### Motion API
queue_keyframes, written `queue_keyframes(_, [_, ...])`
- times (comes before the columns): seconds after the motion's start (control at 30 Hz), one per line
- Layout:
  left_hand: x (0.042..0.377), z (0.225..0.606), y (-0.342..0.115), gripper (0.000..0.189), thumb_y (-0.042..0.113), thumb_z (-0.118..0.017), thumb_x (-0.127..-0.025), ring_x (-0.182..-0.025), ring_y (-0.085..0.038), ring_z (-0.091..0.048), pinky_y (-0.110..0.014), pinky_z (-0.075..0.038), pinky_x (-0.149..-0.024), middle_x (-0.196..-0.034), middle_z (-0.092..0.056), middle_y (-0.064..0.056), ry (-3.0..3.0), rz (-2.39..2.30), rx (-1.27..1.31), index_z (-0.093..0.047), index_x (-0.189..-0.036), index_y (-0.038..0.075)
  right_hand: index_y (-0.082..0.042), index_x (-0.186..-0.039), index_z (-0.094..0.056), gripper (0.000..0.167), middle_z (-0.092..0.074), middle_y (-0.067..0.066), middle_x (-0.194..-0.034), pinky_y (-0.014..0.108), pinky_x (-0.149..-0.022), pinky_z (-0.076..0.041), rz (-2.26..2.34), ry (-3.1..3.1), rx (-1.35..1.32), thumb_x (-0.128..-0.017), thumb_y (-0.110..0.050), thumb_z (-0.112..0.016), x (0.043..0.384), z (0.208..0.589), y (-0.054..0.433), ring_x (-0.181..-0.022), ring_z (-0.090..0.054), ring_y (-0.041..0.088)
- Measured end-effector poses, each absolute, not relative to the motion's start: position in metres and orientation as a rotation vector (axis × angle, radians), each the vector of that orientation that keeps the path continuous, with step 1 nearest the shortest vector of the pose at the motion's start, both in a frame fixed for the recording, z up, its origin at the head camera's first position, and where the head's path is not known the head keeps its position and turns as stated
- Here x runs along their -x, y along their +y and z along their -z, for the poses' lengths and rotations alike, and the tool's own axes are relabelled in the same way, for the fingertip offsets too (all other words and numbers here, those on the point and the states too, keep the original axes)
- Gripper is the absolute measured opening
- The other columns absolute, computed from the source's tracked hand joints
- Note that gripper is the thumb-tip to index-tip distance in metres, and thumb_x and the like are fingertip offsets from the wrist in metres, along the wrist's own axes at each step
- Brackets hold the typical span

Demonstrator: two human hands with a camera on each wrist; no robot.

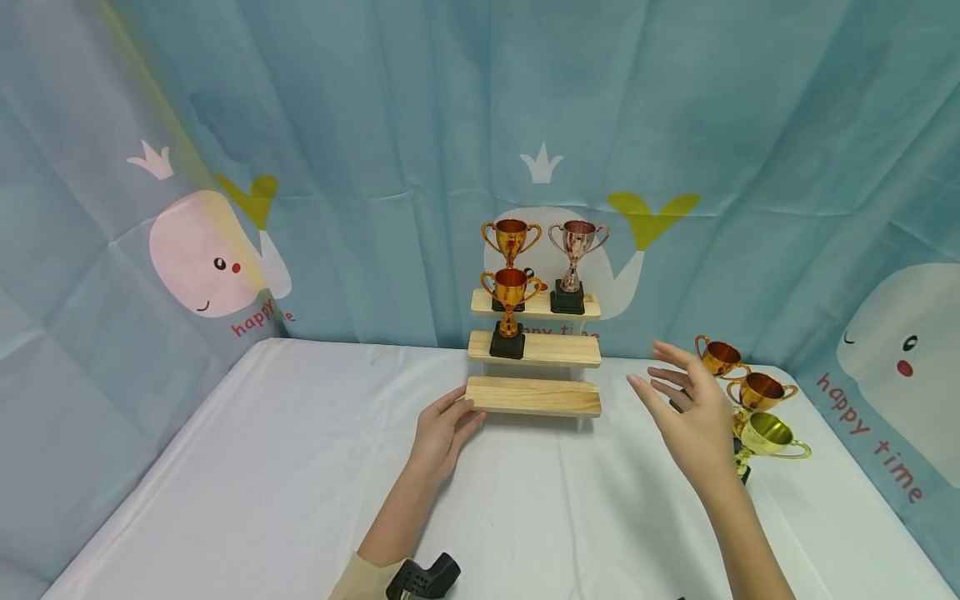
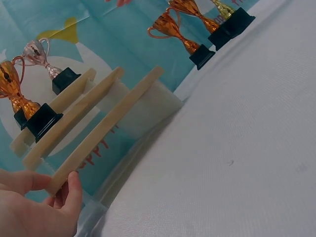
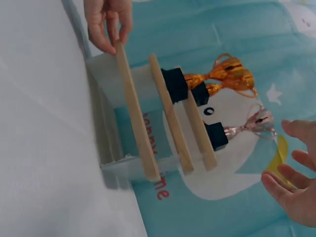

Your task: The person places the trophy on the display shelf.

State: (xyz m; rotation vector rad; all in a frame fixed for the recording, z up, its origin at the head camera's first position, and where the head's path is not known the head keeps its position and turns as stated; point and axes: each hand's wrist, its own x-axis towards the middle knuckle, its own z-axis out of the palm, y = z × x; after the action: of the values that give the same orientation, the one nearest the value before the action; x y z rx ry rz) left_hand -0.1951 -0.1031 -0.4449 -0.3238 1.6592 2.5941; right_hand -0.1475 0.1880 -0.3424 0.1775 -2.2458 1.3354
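At the left end of the lowest plank of a three-tier wooden display stand (image 1: 534, 396), my left hand (image 1: 437, 433) pinches the board between thumb and fingers. A gold trophy cup (image 1: 511, 287) on a black base stands on the left of the middle tier. Behind it, on the top tier, is another gold trophy (image 1: 510, 235), partly hidden. A rose-silver trophy (image 1: 576, 250) stands at that tier's right end. My right hand (image 1: 693, 417) is raised right of the stand, fingers spread and holding nothing. It partly covers the trophies behind it.
On the right of the white-covered table (image 1: 300, 467) stand two orange-gold trophies (image 1: 761, 390) and a yellow-gold trophy (image 1: 768, 433), close together. A blue curtain (image 1: 360, 125) with whale prints hangs behind the table and along its sides. Clear supports (image 2: 148, 108) hold up the planks.
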Motion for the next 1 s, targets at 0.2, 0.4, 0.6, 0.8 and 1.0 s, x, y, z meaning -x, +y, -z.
queue_keyframes(0.2, [0.195, 0.445, -0.103, 0.05, -0.001, -0.051, -0.109, -0.135, -0.035, -0.052, -0.034, -0.059, -0.108, -0.158, -0.038, -0.032, 1.656, -2.592, 0.327, -0.038, -0.155, -0.012, -0.001, -0.141, -0.063, 0.051, -0.064, 0.007, -0.134, 0.0, -0.093, -0.05, -1.293, -2.21, -0.134, -0.092, 0.003, -0.079, 0.138, 0.339, 0.199, -0.104, -0.06, -0.011])
queue_keyframes(0.4, [0.196, 0.445, -0.103, 0.049, -0.001, -0.051, -0.109, -0.13, -0.033, -0.055, -0.035, -0.059, -0.108, -0.157, -0.039, -0.032, 1.663, -2.59, 0.348, -0.039, -0.155, -0.012, -0.003, -0.138, -0.066, 0.049, -0.066, 0.0, -0.129, 0.001, -0.094, -0.051, -1.264, -2.19, -0.085, -0.091, 0.003, -0.08, 0.13, 0.337, 0.209, -0.105, -0.062, -0.006])
queue_keyframes(0.6, [0.196, 0.445, -0.103, 0.049, 0.0, -0.052, -0.109, -0.127, -0.031, -0.057, -0.035, -0.06, -0.107, -0.156, -0.04, -0.031, 1.674, -2.587, 0.348, -0.04, -0.155, -0.011, -0.002, -0.135, -0.067, 0.051, -0.062, -0.022, -0.119, 0.0, -0.094, -0.05, -1.22, -2.164, -0.078, -0.088, 0.008, -0.081, 0.125, 0.338, 0.22, -0.103, -0.062, -0.01])
queue_keyframes(0.8, [0.197, 0.446, -0.102, 0.049, 0.0, -0.054, -0.108, -0.125, -0.029, -0.058, -0.034, -0.061, -0.106, -0.155, -0.041, -0.03, 1.679, -2.582, 0.354, -0.042, -0.154, -0.01, -0.003, -0.136, -0.066, 0.053, -0.064, -0.019, -0.123, -0.002, -0.092, -0.049, -1.196, -2.154, -0.023, -0.087, 0.009, -0.082, 0.12, 0.34, 0.228, -0.104, -0.061, -0.012])
queue_keyframes(1.0, [0.197, 0.446, -0.103, 0.049, 0.0, -0.054, -0.107, -0.125, -0.029, -0.058, -0.034, -0.061, -0.106, -0.157, -0.04, -0.03, 1.675, -2.591, 0.35, -0.042, -0.154, -0.011, -0.001, -0.138, -0.065, 0.054, -0.059, -0.028, -0.12, -0.003, -0.091, -0.049, -1.163, -2.145, -0.006, -0.088, 0.009, -0.081, 0.118, 0.34, 0.231, -0.104, -0.059, -0.012])
